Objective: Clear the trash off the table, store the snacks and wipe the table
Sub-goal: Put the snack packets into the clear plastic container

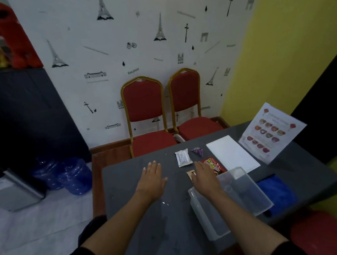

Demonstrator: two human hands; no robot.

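Note:
On the dark grey table (141, 217) lie a white sachet (182, 157), a small purple wrapper (197, 151), a red snack packet (215, 165) and a small brown wrapper (191, 174). My left hand (152, 177) hovers flat over bare tabletop, fingers apart, holding nothing. My right hand (205, 175) is spread over the brown wrapper and the near end of the red packet, partly hiding both. A clear plastic box (245, 197) stands under my right forearm. A blue cloth (276, 191) lies right of the box.
A white lid or board (232, 153) and a standing menu card (270, 133) sit at the table's far right. Two red chairs (149, 116) stand behind the table against the wall. A red stool (324, 234) is at the near right; blue water bottles (68, 175) stand on the floor at left.

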